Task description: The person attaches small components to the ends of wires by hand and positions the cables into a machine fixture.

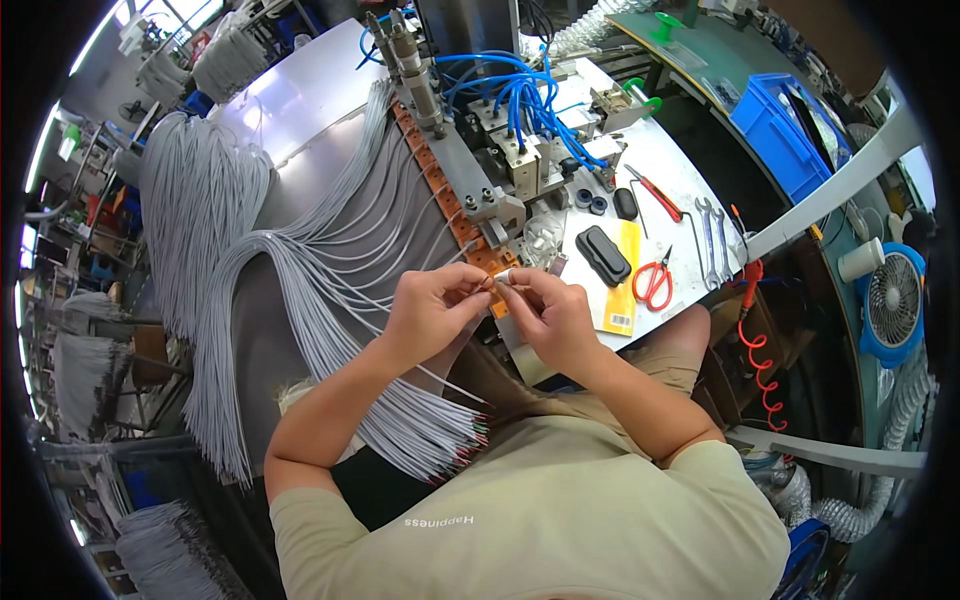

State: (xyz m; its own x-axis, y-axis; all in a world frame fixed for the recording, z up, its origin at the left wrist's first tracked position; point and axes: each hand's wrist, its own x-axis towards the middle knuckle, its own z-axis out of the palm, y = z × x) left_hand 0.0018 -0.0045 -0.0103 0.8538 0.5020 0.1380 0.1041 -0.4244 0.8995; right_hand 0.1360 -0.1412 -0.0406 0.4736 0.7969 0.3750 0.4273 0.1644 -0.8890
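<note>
So we've got both hands pinched in close together here, fingertips almost meeting just over the near end of the orange strip (440, 190). Our left hand (432, 312) has thumb and fingers squeezed on what looks like a thin wire end (488, 283), while our right hand (555, 318) is pinched on a small white piece (503, 275) right beside it. Both bits are tiny, so we can't tell whether they're touching. Grey cables (300, 290) fan out left from the strip across the metal sheet (320, 190), with one bunch bending back so its coloured ends sit near our left forearm. Behind the strip is the machine (525, 165) with its blue tubes (520, 100). On the white surface (680, 165) to our right, a yellow packet (622, 300) sits up against the near edge with a black case (603, 255) partly over it. Red scissors (653, 287) lie just beside the packet, two wrenches (708, 240) are over by the near right corner, and a clear bag (543, 238) is next to the machine, left of the case.
</note>
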